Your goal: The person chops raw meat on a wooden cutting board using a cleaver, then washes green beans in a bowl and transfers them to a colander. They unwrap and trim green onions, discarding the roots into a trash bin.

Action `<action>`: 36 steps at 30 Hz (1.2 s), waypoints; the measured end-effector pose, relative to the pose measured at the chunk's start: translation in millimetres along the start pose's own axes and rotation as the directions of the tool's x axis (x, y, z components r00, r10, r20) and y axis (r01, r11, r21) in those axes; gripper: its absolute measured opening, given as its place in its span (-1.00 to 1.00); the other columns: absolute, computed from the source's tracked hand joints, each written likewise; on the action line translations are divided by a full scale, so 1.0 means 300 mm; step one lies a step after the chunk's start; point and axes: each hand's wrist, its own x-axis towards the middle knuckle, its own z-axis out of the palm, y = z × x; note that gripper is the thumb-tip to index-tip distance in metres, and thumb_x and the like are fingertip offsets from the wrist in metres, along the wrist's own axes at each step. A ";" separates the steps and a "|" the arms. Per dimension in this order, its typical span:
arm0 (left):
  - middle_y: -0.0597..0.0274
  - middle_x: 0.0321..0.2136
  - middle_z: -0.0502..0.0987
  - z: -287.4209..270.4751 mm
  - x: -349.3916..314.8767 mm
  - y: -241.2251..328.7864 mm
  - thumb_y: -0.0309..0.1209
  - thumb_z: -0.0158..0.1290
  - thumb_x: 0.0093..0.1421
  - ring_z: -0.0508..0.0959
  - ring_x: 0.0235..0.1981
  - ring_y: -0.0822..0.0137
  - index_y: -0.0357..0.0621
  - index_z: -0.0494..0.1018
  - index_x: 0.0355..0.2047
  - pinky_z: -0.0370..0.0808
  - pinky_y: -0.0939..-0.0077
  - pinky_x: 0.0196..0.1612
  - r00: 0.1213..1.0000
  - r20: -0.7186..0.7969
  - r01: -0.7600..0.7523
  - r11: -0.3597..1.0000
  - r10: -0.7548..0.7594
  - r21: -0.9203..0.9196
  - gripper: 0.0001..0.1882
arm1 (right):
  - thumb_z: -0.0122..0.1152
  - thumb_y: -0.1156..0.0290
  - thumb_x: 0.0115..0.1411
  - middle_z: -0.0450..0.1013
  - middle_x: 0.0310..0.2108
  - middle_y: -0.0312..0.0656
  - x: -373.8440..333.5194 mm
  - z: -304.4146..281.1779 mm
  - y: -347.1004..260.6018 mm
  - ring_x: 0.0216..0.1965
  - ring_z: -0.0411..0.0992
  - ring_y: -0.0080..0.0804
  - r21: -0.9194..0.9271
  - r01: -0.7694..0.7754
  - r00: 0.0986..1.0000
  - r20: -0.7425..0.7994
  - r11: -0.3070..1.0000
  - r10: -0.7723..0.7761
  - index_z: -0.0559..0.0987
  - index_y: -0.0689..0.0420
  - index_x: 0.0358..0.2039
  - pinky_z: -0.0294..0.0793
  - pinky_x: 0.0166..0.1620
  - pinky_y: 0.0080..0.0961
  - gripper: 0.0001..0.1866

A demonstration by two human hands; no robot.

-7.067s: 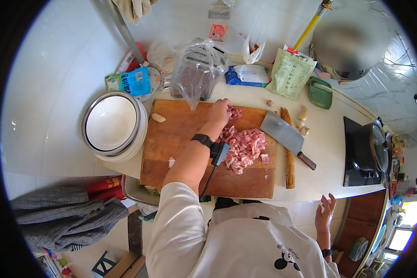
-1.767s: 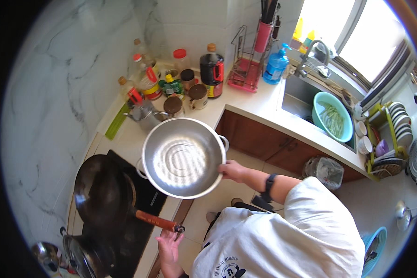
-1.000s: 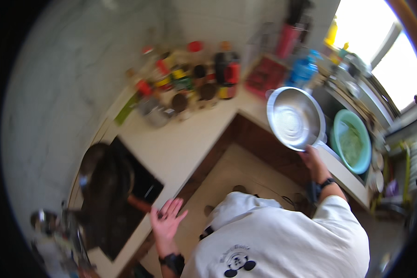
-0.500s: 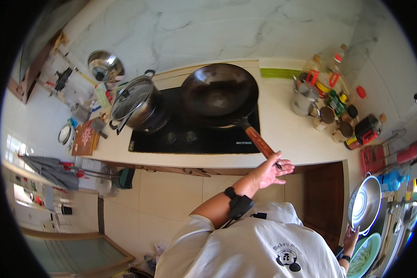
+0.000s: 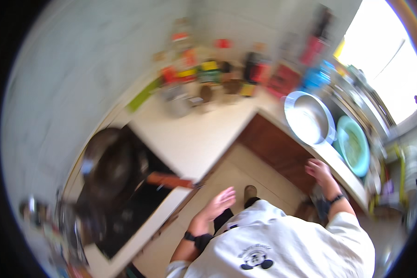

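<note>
My left hand (image 5: 219, 204) hangs in the air over the floor, fingers stretched out with nothing in them. To its left, the wok's wooden handle (image 5: 169, 180) juts past the counter edge, apart from the hand. The dark wok (image 5: 107, 162) sits on the black cooktop (image 5: 132, 231). My right hand (image 5: 317, 169) is in front of the right-hand counter, blurred, its fingers loosely bent and apart, holding nothing. Just beyond it a metal basin (image 5: 309, 118) stands at the counter edge, untouched. Beside that basin is a light green basin (image 5: 353, 146) with pale green contents.
Bottles and jars (image 5: 211, 76) crowd the back corner, near a metal pot (image 5: 177, 99). A red box (image 5: 283, 79) and a blue bottle (image 5: 319, 76) stand behind the metal basin. A lidded pot (image 5: 72, 222) is blurred at the left. Brown cabinet panels (image 5: 275, 148) line the counter front.
My view has swung right, toward the corner and the basins. My right hand has let go of the metal basin's rim. My left hand has come away from the wok's handle.
</note>
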 end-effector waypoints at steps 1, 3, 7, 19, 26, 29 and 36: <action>-0.02 0.32 0.14 0.051 0.037 0.038 -0.19 0.08 0.30 0.22 0.31 0.17 -0.16 -0.03 0.37 0.30 0.26 0.23 0.999 0.029 0.044 0.999 -0.044 0.024 -0.23 | 0.20 0.36 0.27 0.52 -0.22 -0.18 -0.007 -0.023 0.016 -0.26 0.55 -0.42 -0.022 0.048 0.998 0.036 0.999 -0.047 0.54 0.23 -0.06 0.60 -0.21 -0.53 -0.72; -0.02 0.32 0.14 0.157 0.113 0.095 -0.20 0.08 0.30 0.24 0.30 0.19 -0.19 -0.02 0.37 0.30 0.32 0.22 0.993 0.051 0.099 0.992 -0.104 0.078 -0.24 | 0.20 0.38 0.27 0.54 -0.26 -0.19 -0.015 -0.048 0.028 -0.26 0.55 -0.44 0.024 0.042 0.998 0.055 0.999 -0.044 0.59 0.23 -0.15 0.59 -0.21 -0.54 -0.78; -0.03 0.31 0.16 0.404 0.354 0.177 -0.25 0.06 0.32 0.26 0.29 0.16 -0.23 -0.01 0.36 0.35 0.26 0.20 0.972 0.131 0.170 0.969 -0.194 0.179 -0.27 | 0.16 0.37 0.30 0.54 -0.25 -0.24 -0.004 -0.280 0.135 -0.25 0.53 -0.49 0.071 0.028 0.995 0.089 0.997 -0.034 0.59 0.22 -0.14 0.58 -0.14 -0.52 -0.78; 0.02 0.28 0.18 1.531 1.164 0.445 -0.35 -0.05 0.36 0.28 0.27 0.12 -0.19 -0.04 0.36 0.40 0.13 0.17 0.795 0.486 0.227 0.922 -0.362 0.314 -0.35 | -0.22 0.65 0.27 0.48 -0.34 -0.12 0.066 -0.976 0.270 -0.49 0.47 -0.50 0.572 -0.049 0.984 -0.112 0.819 0.137 0.43 0.28 -0.09 0.49 -0.46 -0.64 -0.73; -0.12 0.24 0.11 2.002 1.571 0.566 -0.33 0.06 0.31 0.23 0.27 0.02 -0.24 0.01 0.26 0.41 -0.06 0.19 0.843 0.497 0.259 0.965 -0.207 -0.038 -0.36 | -0.11 0.73 0.13 0.46 -0.27 -0.14 0.252 -1.257 0.140 -0.25 0.49 -0.39 0.619 0.197 0.887 -0.443 0.760 0.131 0.47 0.26 -0.19 0.55 -0.16 -0.52 -0.74; -0.05 0.27 0.05 2.126 1.790 0.489 -0.32 0.09 0.29 0.06 0.35 0.04 -0.20 -0.05 0.30 0.35 -0.11 0.20 0.851 0.465 0.312 0.947 -0.245 -0.072 -0.29 | 0.08 0.59 0.16 0.47 -0.25 -0.23 0.324 -1.397 0.075 -0.20 0.46 -0.45 0.489 0.227 0.794 -0.594 0.842 0.130 0.50 0.22 -0.16 0.45 -0.10 -0.58 -0.78; -0.17 0.39 -0.21 2.209 2.240 0.040 -0.17 0.21 0.13 -0.12 0.41 -0.09 -0.09 -0.21 0.40 -0.01 -0.08 0.35 0.945 0.323 -0.215 0.634 -0.057 0.743 0.02 | 0.12 0.34 0.18 -0.10 0.40 0.08 0.623 -1.570 0.161 0.39 -0.03 -0.01 -0.252 -0.397 0.793 -0.578 0.882 0.191 0.28 0.10 0.28 0.04 0.36 -0.34 -0.37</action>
